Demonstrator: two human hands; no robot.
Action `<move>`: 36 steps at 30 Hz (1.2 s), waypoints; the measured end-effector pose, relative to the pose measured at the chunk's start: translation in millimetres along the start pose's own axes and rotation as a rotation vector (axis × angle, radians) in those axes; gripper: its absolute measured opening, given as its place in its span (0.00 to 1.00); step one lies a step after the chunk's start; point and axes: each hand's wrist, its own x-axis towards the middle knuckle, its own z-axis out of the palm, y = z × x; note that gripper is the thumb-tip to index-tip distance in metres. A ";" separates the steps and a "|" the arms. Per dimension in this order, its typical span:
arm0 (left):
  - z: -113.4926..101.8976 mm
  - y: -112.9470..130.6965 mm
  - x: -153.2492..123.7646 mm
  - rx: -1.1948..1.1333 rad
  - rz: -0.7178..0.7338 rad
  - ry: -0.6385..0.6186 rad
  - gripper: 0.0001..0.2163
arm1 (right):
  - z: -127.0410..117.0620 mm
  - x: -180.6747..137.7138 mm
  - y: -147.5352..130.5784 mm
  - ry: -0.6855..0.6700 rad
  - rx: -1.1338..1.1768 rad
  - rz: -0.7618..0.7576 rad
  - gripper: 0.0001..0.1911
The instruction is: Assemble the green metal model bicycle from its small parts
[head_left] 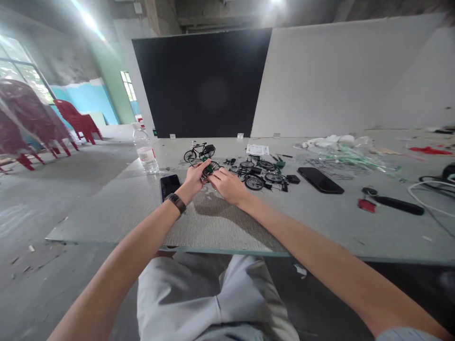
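My left hand (194, 181) and my right hand (228, 184) meet above the grey table (213, 222), both closed on a small green model bicycle part with a spoked wheel (210, 167). A dark watch sits on my left wrist. Just behind my hands stands a finished black model bicycle (199, 152). To the right of my hands lie several loose wheels and black parts (261, 176).
A water bottle (145, 149) stands at the left, a black phone (169, 185) beside my left wrist, another phone (320, 180) to the right. An instruction sheet (257, 149), plastic bags (341, 151), a black-and-red tool (391, 203) and cables (432, 189) lie further right. Red chairs (76, 121) stand far left.
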 end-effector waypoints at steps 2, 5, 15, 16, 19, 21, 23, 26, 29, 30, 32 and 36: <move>-0.5 -0.5 1.0 -0.006 -0.003 0.001 0.14 | 0.6 -0.2 0.3 0.008 -0.013 0.005 0.16; -0.7 -0.8 1.7 -0.008 -0.011 0.005 0.14 | 0.6 -0.7 0.1 0.013 -0.032 0.008 0.16; 1.0 1.2 -0.5 -0.015 -0.032 0.012 0.12 | -1.4 -1.6 -1.1 -0.010 -0.068 -0.023 0.17; 1.1 1.3 -0.5 -0.016 -0.032 0.013 0.12 | -1.8 -1.6 -1.1 -0.010 -0.071 -0.029 0.17; 1.3 1.7 -0.7 -0.029 -0.030 0.002 0.12 | -3.2 -1.7 -0.9 0.001 -0.087 -0.051 0.18; 1.4 2.5 -1.4 -0.046 -0.026 -0.019 0.11 | -4.0 -1.7 -0.7 0.010 -0.091 -0.063 0.19; 1.6 3.4 -2.2 -0.048 -0.025 -0.029 0.10 | -4.6 -1.8 -0.5 0.015 -0.088 -0.067 0.19; 2.1 4.4 -2.7 -0.038 -0.026 -0.022 0.10 | -4.9 -2.0 -0.6 0.014 -0.089 -0.064 0.19; 2.9 4.6 -2.6 -0.043 -0.025 -0.009 0.11 | -4.8 -2.6 -1.5 0.007 -0.091 -0.062 0.18; 3.2 4.6 -2.6 -0.045 -0.020 -0.009 0.11 | -4.7 -2.9 -1.9 0.004 -0.090 -0.059 0.18; 3.7 4.7 -3.2 -0.048 -0.007 -0.023 0.11 | -4.3 -3.4 -2.8 -0.006 -0.095 -0.055 0.17; 4.2 5.4 -4.6 -0.048 -0.002 -0.044 0.11 | -3.4 -4.0 -3.8 -0.024 -0.125 -0.053 0.17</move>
